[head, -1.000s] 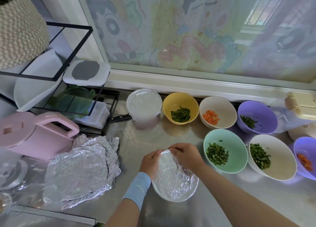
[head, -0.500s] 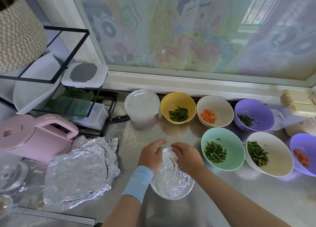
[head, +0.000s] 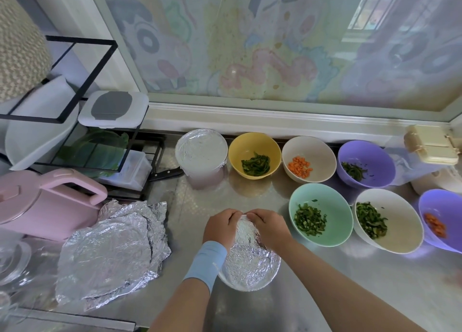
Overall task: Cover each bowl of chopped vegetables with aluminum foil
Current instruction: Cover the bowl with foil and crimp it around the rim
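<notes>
Now crimping foil [head: 250, 259] over the near bowl [head: 246, 288], set front centre on the steel counter [head: 350, 281], just left of the mint bowl [head: 335, 201]. Pinching the foil's far edge with left hand [head: 218, 225] and right hand [head: 268, 228], fingertips curled onto it at the far rim.

Handling, as a guess: thin, light, quick to tear or crease, keeps a fold once pressed. Best taken by the overhang and folded down round the rim, not pushed in at the middle. Bowl material unclear; looks light, could skate on smooth steel, so worth steadying from both sides.

Already covered: back-left bowl [head: 201, 149]. Uncovered: yellow bowl [head: 250, 144], beige bowl [head: 320, 149], purple bowl [head: 375, 151], mint bowl, white bowl [head: 405, 221], second purple bowl [head: 435, 206]. Spare foil sheets [head: 112, 251] stacked left, beside pink jug [head: 50, 206].
</notes>
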{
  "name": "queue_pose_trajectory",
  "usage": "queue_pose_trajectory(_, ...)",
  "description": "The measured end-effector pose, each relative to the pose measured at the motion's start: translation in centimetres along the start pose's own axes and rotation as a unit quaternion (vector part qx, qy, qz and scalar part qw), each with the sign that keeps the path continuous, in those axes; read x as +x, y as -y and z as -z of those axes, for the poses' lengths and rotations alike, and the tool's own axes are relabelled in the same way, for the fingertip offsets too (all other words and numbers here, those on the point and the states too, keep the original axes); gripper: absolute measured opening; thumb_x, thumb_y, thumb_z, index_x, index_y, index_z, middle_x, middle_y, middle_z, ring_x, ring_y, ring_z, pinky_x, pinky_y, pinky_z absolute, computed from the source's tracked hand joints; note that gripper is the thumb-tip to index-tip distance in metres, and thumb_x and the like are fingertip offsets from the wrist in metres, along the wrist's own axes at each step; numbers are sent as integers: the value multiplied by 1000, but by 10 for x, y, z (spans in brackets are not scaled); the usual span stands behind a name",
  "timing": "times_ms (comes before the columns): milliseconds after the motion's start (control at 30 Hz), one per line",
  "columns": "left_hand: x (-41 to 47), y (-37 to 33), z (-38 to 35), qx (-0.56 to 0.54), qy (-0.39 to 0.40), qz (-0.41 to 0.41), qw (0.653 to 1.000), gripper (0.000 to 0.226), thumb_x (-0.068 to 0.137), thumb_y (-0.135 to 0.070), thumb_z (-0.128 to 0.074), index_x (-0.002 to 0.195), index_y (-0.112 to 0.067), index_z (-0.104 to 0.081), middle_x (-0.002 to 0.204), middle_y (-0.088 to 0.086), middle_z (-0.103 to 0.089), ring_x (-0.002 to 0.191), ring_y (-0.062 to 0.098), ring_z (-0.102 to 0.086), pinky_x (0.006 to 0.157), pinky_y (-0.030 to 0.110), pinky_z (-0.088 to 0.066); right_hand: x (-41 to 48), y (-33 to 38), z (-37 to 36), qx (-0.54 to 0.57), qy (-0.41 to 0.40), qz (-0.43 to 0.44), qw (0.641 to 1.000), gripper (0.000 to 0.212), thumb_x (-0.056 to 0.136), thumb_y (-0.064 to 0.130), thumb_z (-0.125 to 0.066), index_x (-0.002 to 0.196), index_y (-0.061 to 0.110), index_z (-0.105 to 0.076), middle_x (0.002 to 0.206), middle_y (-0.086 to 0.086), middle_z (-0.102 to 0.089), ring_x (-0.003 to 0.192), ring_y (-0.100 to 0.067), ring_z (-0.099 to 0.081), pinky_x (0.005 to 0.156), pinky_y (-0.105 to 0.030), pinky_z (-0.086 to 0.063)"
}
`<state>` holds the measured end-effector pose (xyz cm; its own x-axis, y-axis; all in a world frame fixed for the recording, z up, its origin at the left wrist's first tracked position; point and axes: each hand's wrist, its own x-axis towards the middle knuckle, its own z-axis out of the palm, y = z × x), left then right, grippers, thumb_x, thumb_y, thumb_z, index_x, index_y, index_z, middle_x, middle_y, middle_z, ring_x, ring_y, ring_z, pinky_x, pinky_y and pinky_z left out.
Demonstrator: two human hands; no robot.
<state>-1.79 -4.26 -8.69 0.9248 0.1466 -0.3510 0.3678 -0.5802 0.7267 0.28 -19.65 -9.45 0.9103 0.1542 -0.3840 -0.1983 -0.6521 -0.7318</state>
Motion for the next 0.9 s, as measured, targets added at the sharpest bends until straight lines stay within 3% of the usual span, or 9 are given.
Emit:
queue_pose_trajectory(100,0,-2,1,-2,3,19,1000,24,97,-31,-49,88,-25,-70,72,-8,-65,72,15,-60,68,29,-48,4,2,5,-3,44,-13,999,29,99,37,-51,94,18,-72,69,11,-59,63,-6,-48,70,-34,-45)
queue_pose_trajectory(167,2,-3,3,8,7,6,1000,24,97,-28,-48,87,-26,-70,76,-9,-66,74,13,-61,71,30,-50,2,0,8,2,32,-13,999,25,98,36,-52,112,23,-69,94,14,-65,83,-4,-57,84,-31,-47)
queue_pose_trajectory(233,1,-5,4,-2,5,-26,1000,23,97,-26,-49,98,-28,-72,90,-14,-70,84,5,-63,79,25,-52,-6,-2,8,16,-47,-4,999,27,97,31,-55,122,27,-64,110,14,-65,94,-4,-61,86,-22,-47)
queue_pose_trajectory(367,-1,-5,0,-7,18,-65,998,20,96,-27,-54,100,-32,-73,94,-18,-71,88,-1,-63,80,19,-50,-22,-1,-2,32,-75,-23,996,17,97,32,-55,106,31,-69,88,12,-71,76,-2,-63,67,-12,-44)
queue_pose_trajectory(500,0,-5,-3,25,19,-39,999,21,96,-33,-52,95,-35,-73,85,-17,-71,79,3,-62,71,21,-47,-19,-3,-4,31,-61,-64,996,25,98,37,-50,85,28,-69,68,5,-66,61,-9,-59,66,-31,-48)
queue_pose_trajectory(600,2,-6,-5,30,14,-9,999,24,96,-33,-49,87,-33,-71,74,-15,-67,72,6,-60,62,20,-41,-12,-3,-4,44,-44,-83,995,38,98,38,-48,68,18,-61,57,0,-57,50,-13,-53,58,-31,-45)
queue_pose_trajectory(733,0,-7,-9,34,-8,35,999,29,95,-36,-47,71,-27,-61,65,-7,-61,66,16,-58,60,27,-44,-5,0,2,3,-26,-78,997,49,100,41,-43,59,15,-46,54,2,-47,54,-16,-42,57,-32,-33)
queue_pose_trajectory(800,-4,-6,-10,21,-26,56,998,33,95,-36,-47,67,-23,-58,63,-4,-60,63,18,-56,63,32,-47,-2,4,5,-17,2,-62,998,50,101,42,-40,61,16,-53,60,2,-55,63,-18,-50,61,-32,-36)
queue_pose_trajectory(900,-6,-1,-9,37,-32,58,997,31,96,-33,-46,74,-21,-64,67,-4,-64,66,17,-59,66,33,-50,-4,6,11,-38,-17,-22,999,33,101,39,-41,102,26,-72,97,10,-71,91,-12,-63,80,-29,-48)
